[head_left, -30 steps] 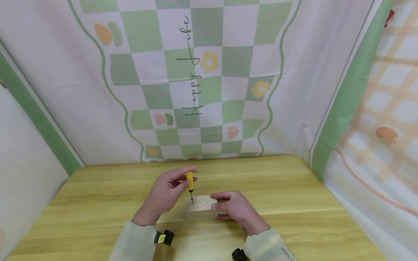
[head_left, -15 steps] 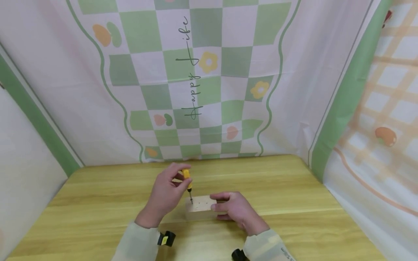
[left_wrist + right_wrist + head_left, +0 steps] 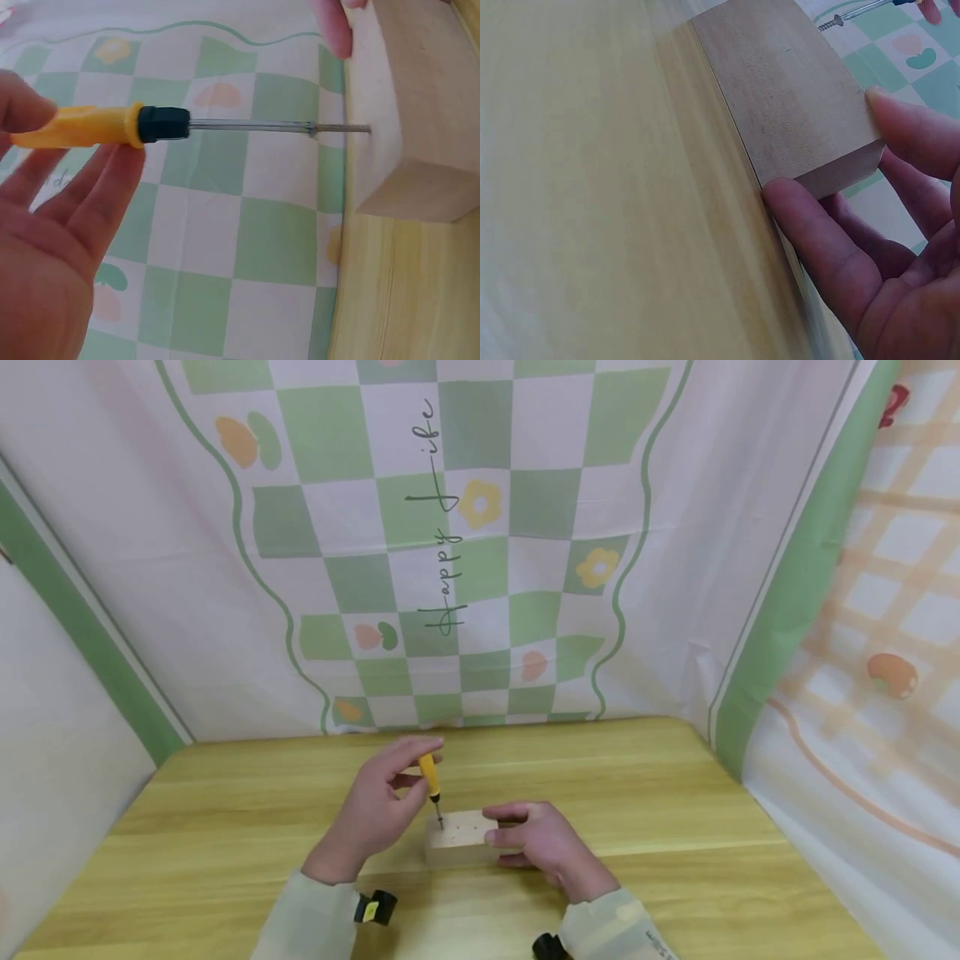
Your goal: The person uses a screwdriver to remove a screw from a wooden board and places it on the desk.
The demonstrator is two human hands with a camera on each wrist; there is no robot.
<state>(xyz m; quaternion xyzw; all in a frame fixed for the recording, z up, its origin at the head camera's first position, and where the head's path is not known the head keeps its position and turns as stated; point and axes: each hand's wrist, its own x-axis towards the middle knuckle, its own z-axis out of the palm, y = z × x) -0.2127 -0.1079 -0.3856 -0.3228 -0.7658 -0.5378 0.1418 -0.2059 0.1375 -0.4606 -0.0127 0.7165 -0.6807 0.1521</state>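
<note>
A pale wooden block [image 3: 459,855] lies on the table, with a few small dark holes in its top face. A screw [image 3: 343,128] stands upright in that face near the left end, much of its thread still exposed. On the screw's head sits the tip of a yellow-handled screwdriver [image 3: 97,126], tilted slightly left in the head view. My left hand [image 3: 381,800] holds the handle between thumb and fingers, one finger reaching over its top end. My right hand [image 3: 546,842] grips the block's right end, thumb and fingers on opposite sides [image 3: 780,97].
The wood-grain table [image 3: 660,793] extends around the block on all sides. Behind it hangs a green-and-white checked cloth [image 3: 480,560]. Black wrist cameras [image 3: 377,907] sit at both cuffs.
The screwdriver's handle has leaned a little to the left, and my left fingers have shifted around it. My right hand and the block have stayed in place.
</note>
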